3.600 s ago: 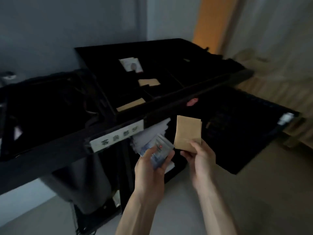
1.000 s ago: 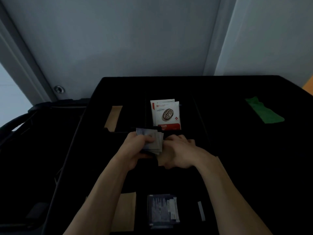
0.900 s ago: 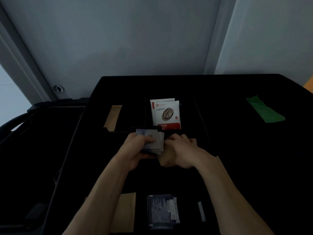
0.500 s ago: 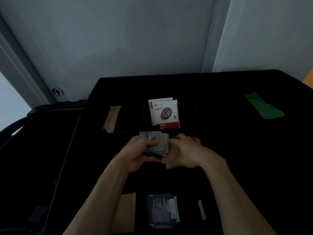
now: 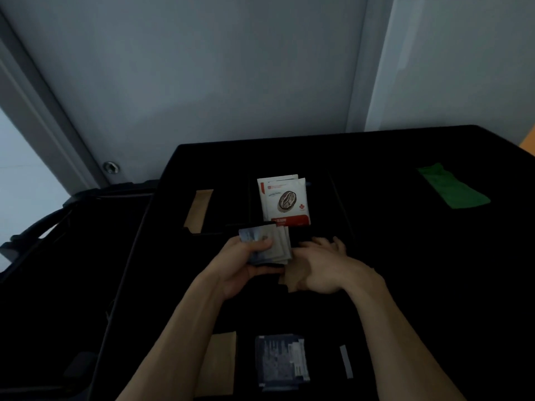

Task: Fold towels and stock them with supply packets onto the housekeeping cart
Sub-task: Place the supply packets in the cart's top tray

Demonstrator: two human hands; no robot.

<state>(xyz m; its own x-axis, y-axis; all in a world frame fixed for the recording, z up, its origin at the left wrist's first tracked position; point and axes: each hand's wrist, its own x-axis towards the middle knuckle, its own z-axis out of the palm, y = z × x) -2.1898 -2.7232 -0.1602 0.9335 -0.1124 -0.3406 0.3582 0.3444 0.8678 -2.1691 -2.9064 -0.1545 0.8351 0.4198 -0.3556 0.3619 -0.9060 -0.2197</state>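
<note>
Two hands (image 5: pixel 240 261) (image 5: pixel 324 267) over packets (image 5: pixel 270 246)

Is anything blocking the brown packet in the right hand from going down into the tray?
Nothing visible blocks it. The right hand holds the brown packet low over a dark compartment of the tray; its floor is too dark to check.

Pale grey wall (image 5: pixel 202 82) behind, w/ vertical trim strip (image 5: pixel 357 62); round metal fitting (image 5: pixel 111 167) low on slanted frame (image 5: pixel 43 111) at left.
</note>
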